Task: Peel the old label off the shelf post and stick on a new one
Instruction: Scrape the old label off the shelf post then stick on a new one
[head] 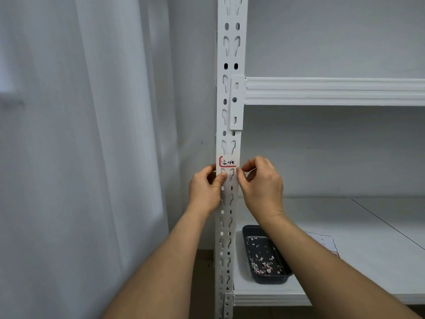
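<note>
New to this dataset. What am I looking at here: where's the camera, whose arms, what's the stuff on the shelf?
There is no robot: a person works with bare hands, and the one picture comes from a camera worn on their head, looking forward and down. Both forearms reach up from the bottom edge.

The left hand and right hand meet at a white slotted shelf post. A red-bordered label with dark handwriting sits on the post just above the fingertips. Whether it is being peeled off or pressed on cannot be told.

On the lower shelf lies a dark tray of small paper scraps, and behind the right forearm a white sheet with red edging, probably label backing.
</note>
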